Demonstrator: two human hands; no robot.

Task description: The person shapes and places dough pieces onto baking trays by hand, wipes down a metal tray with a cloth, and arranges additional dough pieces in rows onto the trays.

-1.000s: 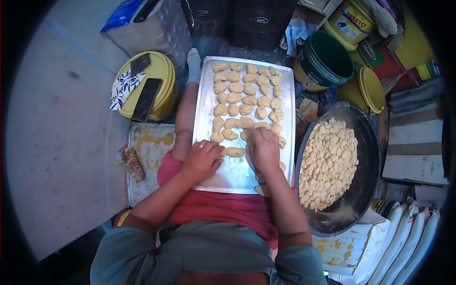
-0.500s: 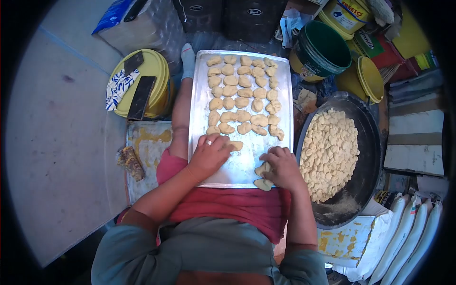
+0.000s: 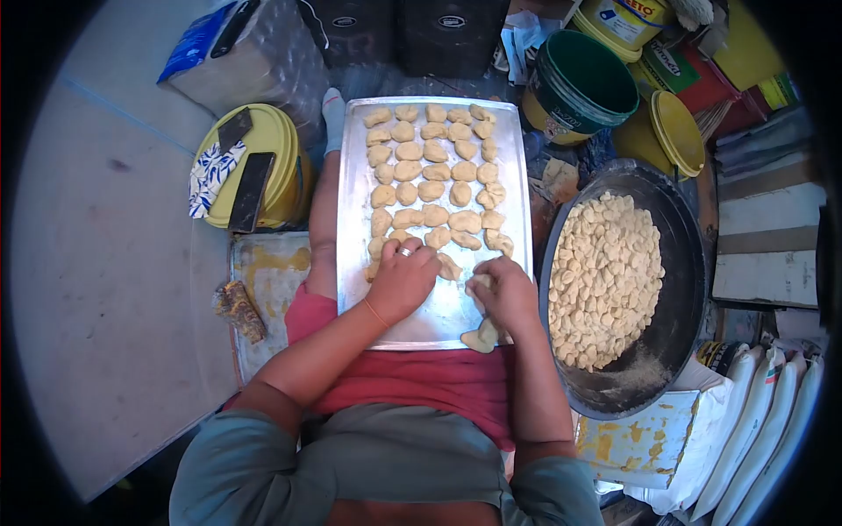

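Observation:
A metal baking tray (image 3: 517, 219) rests across the lap, with rows of shaped dough pieces (image 3: 433, 151) on it. My left hand (image 3: 405, 279) is over the near rows, fingers bent downward; what lies under them is hidden. One dough piece sits just right of that hand, another just left of it. At the tray's near right, my right hand (image 3: 509, 296) is closed, pinching a dough piece (image 3: 480, 285) between thumb and fingers. Below that hand, more dough (image 3: 481, 337) shows near the tray's edge.
On the right stands a wide black basin (image 3: 688, 324) heaped with small dough lumps (image 3: 605, 280). Behind it are a green bucket (image 3: 583, 92) and a yellow tub (image 3: 653, 136). A yellow-lidded bucket (image 3: 285, 167) at left carries a phone-like dark slab (image 3: 252, 193) and patterned cloth (image 3: 213, 180).
My left hand has moved right across the tray, uncovering a dough piece on its left. My right hand has risen a little up the tray with dough. The whole view has shifted slightly.

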